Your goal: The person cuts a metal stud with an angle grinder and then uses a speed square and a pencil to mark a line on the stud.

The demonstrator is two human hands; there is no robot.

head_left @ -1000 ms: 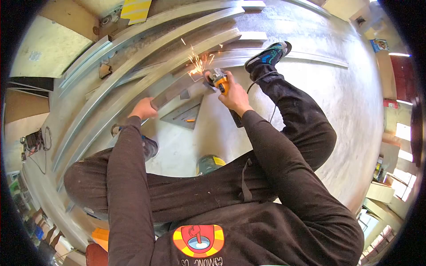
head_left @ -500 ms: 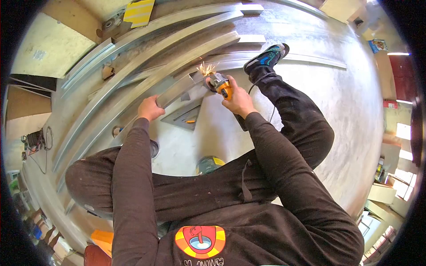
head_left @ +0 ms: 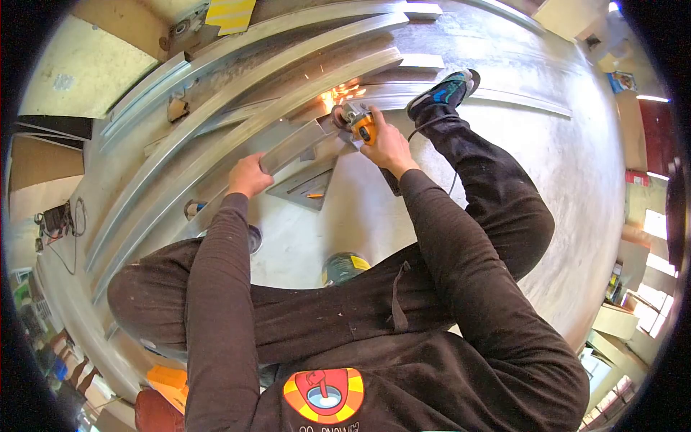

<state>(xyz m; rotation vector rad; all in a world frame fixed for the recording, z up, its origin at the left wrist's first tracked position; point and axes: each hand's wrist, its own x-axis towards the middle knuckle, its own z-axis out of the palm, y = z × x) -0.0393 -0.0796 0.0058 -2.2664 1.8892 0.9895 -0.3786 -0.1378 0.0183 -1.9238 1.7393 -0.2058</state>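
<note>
My right hand [head_left: 389,146] is closed round an orange and grey angle grinder [head_left: 362,127]. Its disc touches the far end of a metal tube [head_left: 294,144], and orange sparks [head_left: 340,95] fly off beyond it. My left hand [head_left: 249,175] grips the same tube nearer to me, fingers wrapped over its side. Just below the tube, a flat triangular metal piece [head_left: 308,189] lies on the floor with an orange-tipped pencil-like item [head_left: 314,195] on it.
Several long metal profiles [head_left: 180,133] lie to the left and ahead. My shoe [head_left: 444,93] rests close to the grinder's right, with a black cable [head_left: 425,125] beside it. A dark green rounded object [head_left: 344,268] sits near my legs. Cardboard boxes [head_left: 86,68] stand at upper left.
The sparks have grown larger and more orange. The grinder's disc has shifted slightly up at the tube's end. My view has moved a little, so most things appear displaced to the right.
</note>
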